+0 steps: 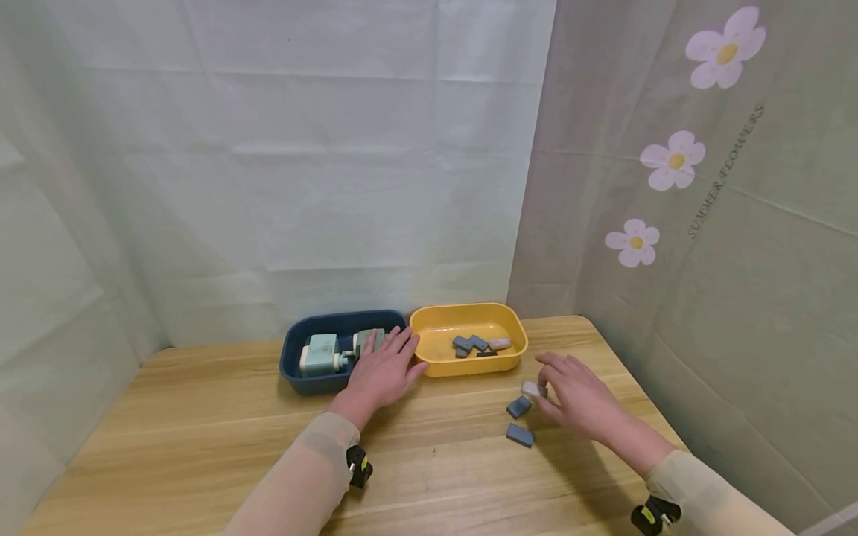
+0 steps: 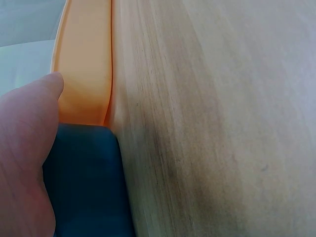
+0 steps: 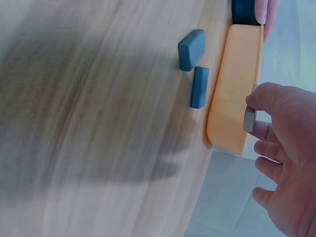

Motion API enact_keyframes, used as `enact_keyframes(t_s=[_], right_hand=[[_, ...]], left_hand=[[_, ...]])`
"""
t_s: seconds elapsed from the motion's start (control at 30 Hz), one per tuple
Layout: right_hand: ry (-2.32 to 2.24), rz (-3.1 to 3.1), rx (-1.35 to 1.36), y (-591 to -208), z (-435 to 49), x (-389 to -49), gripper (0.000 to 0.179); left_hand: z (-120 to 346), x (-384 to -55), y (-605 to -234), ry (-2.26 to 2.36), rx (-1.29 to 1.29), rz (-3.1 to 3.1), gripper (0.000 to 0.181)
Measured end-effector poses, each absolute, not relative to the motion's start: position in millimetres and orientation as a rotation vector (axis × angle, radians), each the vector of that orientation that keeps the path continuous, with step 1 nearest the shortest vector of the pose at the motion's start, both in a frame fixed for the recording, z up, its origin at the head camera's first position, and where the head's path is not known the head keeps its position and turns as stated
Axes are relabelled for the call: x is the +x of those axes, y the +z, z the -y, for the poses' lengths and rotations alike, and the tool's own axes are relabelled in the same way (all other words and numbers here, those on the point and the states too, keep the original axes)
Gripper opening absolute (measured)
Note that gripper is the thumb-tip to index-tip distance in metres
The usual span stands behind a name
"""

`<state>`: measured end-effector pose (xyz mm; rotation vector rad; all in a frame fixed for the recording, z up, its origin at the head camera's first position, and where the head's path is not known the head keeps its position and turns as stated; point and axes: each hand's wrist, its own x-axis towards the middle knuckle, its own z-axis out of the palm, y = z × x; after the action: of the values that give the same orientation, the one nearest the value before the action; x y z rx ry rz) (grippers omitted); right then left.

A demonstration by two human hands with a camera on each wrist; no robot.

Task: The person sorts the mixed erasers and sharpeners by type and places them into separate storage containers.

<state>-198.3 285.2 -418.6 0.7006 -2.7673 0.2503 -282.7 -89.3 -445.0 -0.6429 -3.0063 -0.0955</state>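
Observation:
My right hand (image 1: 582, 398) pinches a small light grey block (image 3: 250, 118) between thumb and index finger, lifted off the table in the right wrist view; its other fingers are loosely bent. Two dark blue-grey blocks, a nearer one (image 1: 520, 435) and a farther one (image 1: 518, 406), lie on the table beside this hand. With fingers spread and fairly straight, my left hand (image 1: 383, 370) rests over the meeting rims of a navy plastic bin (image 1: 290, 366) and a yellow plastic bin (image 1: 472, 368). Several dark blocks (image 1: 479, 342) and a pale one (image 1: 499, 344) lie inside the yellow bin.
The navy bin contains a pale blue-green boxy object (image 1: 323, 353) and a grey-green one (image 1: 369, 340), partly hidden by my left hand. Both bins stand side by side at the back edge of the wooden table (image 1: 201, 432), before a hanging sheet (image 1: 335, 164).

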Motion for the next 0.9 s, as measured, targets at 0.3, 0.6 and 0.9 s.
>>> enact_keyframes(t_s=[0.3,0.6,0.9], right_hand=[[0.237,2.732,0.685,-410,-280,-205,0.022],[0.239,2.681,0.709,-396,-271,-213,0.021],[0.228,2.662,0.739,-388,-260,-225,0.021]], left_hand=[[89,-283,-445,-0.114,-0.642,3.005,0.073],[89,-282,-444,-0.125,-0.648,3.008,0.072],[89,-282,-445,-0.121,-0.638,3.0,0.073]])
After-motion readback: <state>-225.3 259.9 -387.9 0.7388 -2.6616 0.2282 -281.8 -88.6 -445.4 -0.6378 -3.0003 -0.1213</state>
